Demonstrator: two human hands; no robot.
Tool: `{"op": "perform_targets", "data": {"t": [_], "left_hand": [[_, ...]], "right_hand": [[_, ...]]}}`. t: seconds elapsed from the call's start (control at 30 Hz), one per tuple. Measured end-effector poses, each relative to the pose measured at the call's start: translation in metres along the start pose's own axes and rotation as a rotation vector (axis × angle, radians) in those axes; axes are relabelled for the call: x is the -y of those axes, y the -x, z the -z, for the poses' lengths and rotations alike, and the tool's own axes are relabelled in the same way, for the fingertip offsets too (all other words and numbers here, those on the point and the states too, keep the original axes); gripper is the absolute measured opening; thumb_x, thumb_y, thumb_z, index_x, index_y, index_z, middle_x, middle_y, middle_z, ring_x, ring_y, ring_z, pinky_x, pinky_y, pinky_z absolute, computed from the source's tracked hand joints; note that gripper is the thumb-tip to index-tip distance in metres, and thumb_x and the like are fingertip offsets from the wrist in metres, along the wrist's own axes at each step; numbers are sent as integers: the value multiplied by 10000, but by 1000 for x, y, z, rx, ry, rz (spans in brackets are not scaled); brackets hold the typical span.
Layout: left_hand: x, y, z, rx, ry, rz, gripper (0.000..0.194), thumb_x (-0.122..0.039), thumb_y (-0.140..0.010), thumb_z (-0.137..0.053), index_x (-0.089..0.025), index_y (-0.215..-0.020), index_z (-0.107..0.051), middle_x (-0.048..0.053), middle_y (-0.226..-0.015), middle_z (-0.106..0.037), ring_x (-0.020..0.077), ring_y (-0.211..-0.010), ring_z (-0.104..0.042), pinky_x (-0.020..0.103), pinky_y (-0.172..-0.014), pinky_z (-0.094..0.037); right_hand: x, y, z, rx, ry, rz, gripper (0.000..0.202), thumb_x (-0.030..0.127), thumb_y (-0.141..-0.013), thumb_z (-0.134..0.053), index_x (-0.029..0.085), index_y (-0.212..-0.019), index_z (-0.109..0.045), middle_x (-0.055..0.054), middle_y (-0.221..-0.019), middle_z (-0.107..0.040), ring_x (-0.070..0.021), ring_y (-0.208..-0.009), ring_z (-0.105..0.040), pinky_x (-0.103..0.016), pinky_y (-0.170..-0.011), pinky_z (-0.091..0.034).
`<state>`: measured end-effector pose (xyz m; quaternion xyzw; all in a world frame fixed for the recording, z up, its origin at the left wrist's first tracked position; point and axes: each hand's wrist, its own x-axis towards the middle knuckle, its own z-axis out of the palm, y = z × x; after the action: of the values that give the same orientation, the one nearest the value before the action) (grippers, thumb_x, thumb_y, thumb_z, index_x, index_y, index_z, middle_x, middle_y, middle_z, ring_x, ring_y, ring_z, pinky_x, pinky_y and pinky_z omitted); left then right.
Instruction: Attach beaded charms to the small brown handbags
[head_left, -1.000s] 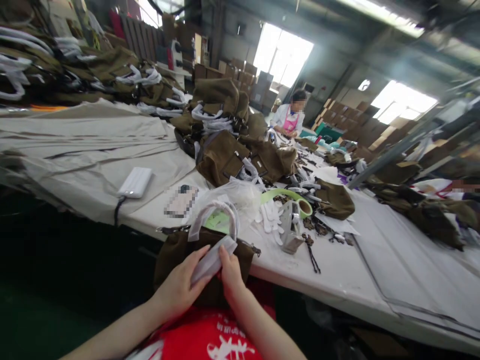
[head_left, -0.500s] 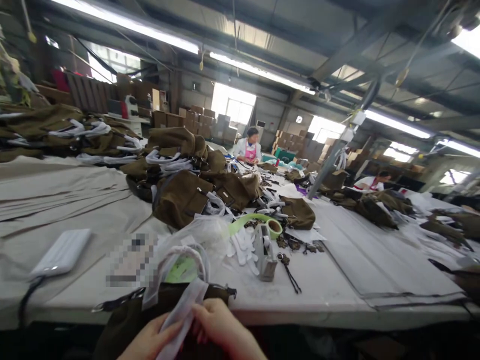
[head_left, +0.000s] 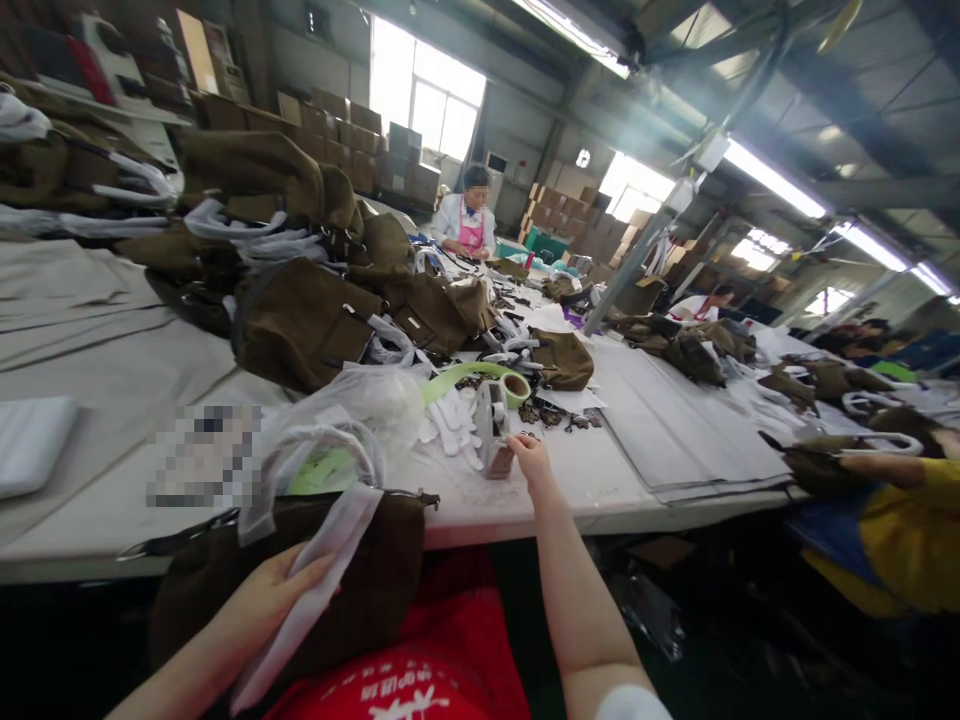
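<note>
A dark brown handbag (head_left: 360,590) hangs at the table's front edge, with its wrapped handles (head_left: 358,442) standing up. My left hand (head_left: 289,590) is closed around a long strap in white wrapping (head_left: 337,545) that slants across the bag's front. At the right side of a grey tape dispenser (head_left: 491,425), my right hand (head_left: 531,462) has its thumb and fingers pinched together. What lies between those fingertips is too small to make out. A roll of pale green tape (head_left: 516,386) sits just behind the dispenser. White gloves (head_left: 452,422) lie to its left.
Brown bags (head_left: 307,325) are heaped beyond the clear plastic (head_left: 375,405). A blurred-out flat object (head_left: 206,455) and a white device (head_left: 34,440) lie on the left. Layered sheets (head_left: 675,420) cover the right side. Co-workers sit behind, and a yellow sleeve (head_left: 911,540) shows at right.
My right hand has left the white-wrapped strap and reached forward to the right side of the tape dispenser. My left hand still grips the strap. The camera view has shifted right and down.
</note>
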<state>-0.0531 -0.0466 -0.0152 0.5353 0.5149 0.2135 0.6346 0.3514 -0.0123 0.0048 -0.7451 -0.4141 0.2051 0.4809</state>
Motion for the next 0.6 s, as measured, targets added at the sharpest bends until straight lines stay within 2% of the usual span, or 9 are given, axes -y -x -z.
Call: {"op": "perform_targets", "data": {"t": [0.17,0.23,0.33,0.43,0.5,0.6], "left_hand": [[-8,7,-3,-2,37,18,534,-647,-697,-685,-157,-905,-650,45,-730,-711,193,-649,-631,256,-590,-485],[-11,10,-6,-6,85,36,519,-620,-688,-704,-150,-901,-647,35,-707,-699,181,-629,-619,250,-580,-472],[-15,12,-10,-14,158,49,520,-593,-669,-724,-141,-911,-640,24,-680,-682,170,-599,-607,251,-571,-460],[-19,13,-13,-21,181,52,519,-583,-658,-730,-133,-901,-643,31,-678,-682,178,-607,-613,267,-590,-467],[-20,13,-14,-29,184,45,517,-577,-663,-725,-126,-904,-650,37,-685,-685,182,-622,-614,275,-608,-471],[-21,13,-15,-31,186,29,488,-545,-666,-728,-122,-901,-659,35,-703,-687,177,-631,-604,275,-616,-465]], "right_hand": [[-1,24,2,-88,-51,82,399,534,-711,-627,147,-755,-710,-101,-891,-715,-212,-806,-639,-288,-716,-479],[-13,37,9,-77,-8,46,403,546,-716,-628,150,-748,-698,-82,-780,-706,-197,-692,-631,-288,-653,-473],[-30,52,17,-15,68,-123,412,564,-697,-621,153,-710,-661,-43,-587,-644,-179,-504,-582,-285,-529,-445],[-25,66,15,12,55,-154,412,565,-680,-643,155,-720,-645,-39,-572,-632,-171,-479,-570,-275,-497,-440],[-4,81,2,134,-48,-99,407,562,-706,-651,158,-760,-650,-27,-586,-629,-147,-472,-547,-255,-480,-428],[39,115,-34,451,-212,-33,356,523,-762,-650,167,-753,-637,-6,-597,-615,-110,-462,-503,-224,-460,-400]]}}
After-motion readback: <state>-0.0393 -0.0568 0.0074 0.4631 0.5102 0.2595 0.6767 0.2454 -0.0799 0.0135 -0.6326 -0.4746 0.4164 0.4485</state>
